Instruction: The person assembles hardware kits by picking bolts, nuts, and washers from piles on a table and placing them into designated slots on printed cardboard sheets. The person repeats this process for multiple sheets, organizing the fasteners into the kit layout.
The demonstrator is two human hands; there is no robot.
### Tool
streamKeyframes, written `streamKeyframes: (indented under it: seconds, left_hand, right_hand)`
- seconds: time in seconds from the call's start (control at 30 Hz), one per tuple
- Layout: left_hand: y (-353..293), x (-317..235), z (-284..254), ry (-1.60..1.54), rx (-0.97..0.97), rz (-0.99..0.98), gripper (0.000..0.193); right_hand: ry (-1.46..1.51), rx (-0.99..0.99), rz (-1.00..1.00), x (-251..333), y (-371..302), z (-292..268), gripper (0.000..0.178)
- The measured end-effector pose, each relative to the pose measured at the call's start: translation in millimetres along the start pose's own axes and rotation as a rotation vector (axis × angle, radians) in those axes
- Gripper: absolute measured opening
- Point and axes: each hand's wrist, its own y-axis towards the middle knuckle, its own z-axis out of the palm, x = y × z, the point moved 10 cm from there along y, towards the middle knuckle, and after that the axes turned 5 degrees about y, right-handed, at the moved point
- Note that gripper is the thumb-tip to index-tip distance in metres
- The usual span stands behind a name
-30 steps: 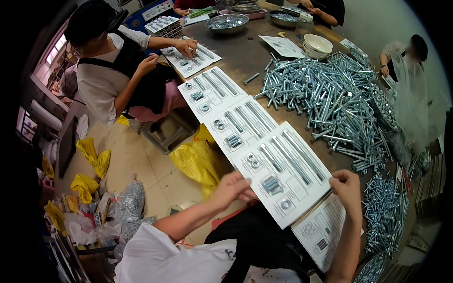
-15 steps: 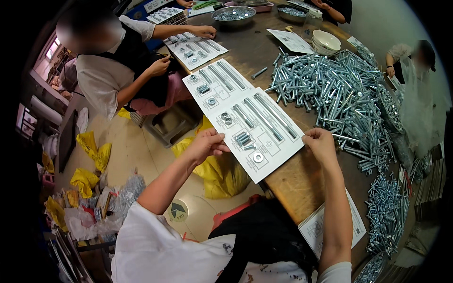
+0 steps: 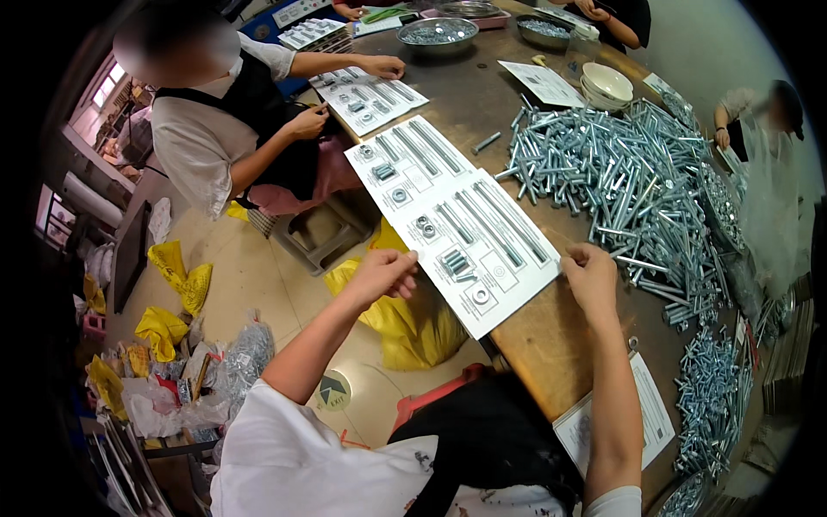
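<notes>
A white printed card (image 3: 504,291) with bolts, nuts, short pins and a washer lies at the table's edge, overhanging it toward me. My left hand (image 3: 385,277) is beside its left edge, fingers loosely curled and apart, thumb tip just off the card. My right hand (image 3: 592,277) has its fingertips pinched at the card's right corner. A similar card (image 3: 408,164) with hardware lies just beyond, meeting the near one. A large heap of long silver bolts (image 3: 620,172) spreads to the right of both cards.
Small screws (image 3: 711,383) are heaped at the right. Printed cards (image 3: 642,405) are stacked under my right forearm. A seated person (image 3: 215,138) works at the left over another card (image 3: 370,99). Metal bowls (image 3: 437,34) and white bowls (image 3: 606,84) stand farther back. Yellow bags (image 3: 405,327) lie below.
The view has shifted slightly, so everything sits a little lower and to the right. My left thumb has come off the card's left edge. The card itself has barely moved.
</notes>
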Motion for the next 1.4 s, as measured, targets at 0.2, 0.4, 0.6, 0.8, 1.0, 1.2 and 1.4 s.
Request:
streamKeyframes:
  seconds: [0.2,0.4,0.6,0.8,1.0,1.2,1.4]
  left_hand:
    - [-46.7,-80.8,22.0,0.397,-0.272,0.627,0.035]
    - [-43.2,-93.0,56.5,0.830,-0.320,0.663,0.059]
    - [-33.7,-90.9,56.5,0.787,-0.303,0.600,0.044]
    - [-34.5,-88.7,54.6,0.729,-0.339,0.642,0.038]
    - [-35.9,-95.6,60.9,0.729,-0.431,0.836,0.036]
    - [-31.2,-84.2,55.7,0.683,-0.396,0.708,0.042]
    - [-24.1,-84.1,52.2,0.641,-0.395,0.721,0.049]
  right_hand:
    - [-0.014,0.186,-0.280,116.6,-39.1,41.1,0.017]
    - [-0.239,0.330,-0.269,123.7,-47.0,94.8,0.019]
    - [-0.231,0.235,-0.379,131.8,-50.1,106.6,0.013]
    - [-0.129,0.121,-0.498,136.2,-55.5,110.7,0.007]
    - [-0.220,0.104,-0.504,124.8,-55.7,113.2,0.011]
    - [-0.152,0.132,-0.498,119.7,-56.7,123.0,0.011]
    - [-0.170,0.206,-0.491,123.5,-44.5,131.7,0.013]
